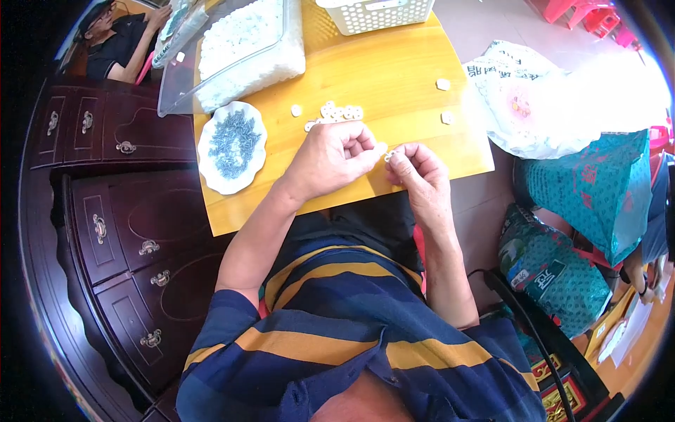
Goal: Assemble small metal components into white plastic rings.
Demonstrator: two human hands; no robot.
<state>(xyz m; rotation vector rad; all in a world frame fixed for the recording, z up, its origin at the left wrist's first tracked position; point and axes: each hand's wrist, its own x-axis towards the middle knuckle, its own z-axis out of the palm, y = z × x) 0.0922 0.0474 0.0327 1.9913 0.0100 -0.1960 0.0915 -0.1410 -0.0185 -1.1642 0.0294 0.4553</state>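
Note:
Over the near part of the yellow table, my left hand and my right hand meet almost fingertip to fingertip. A small white ring-shaped piece is pinched between my right thumb and forefinger. My left thumb and forefinger are pressed together right beside it; what they hold, if anything, is too small to make out. Just beyond my left hand lies a cluster of small white pieces with holes, partly hidden by the hand. Left of that hand stands a white scalloped dish with many thin grey metal pins or screws.
A clear plastic tub full of small white pieces stands at the far left of the table, near a white perforated basket. Single white pieces lie apart. Bags sit to the right. Dark drawers flank the left. Other people work nearby.

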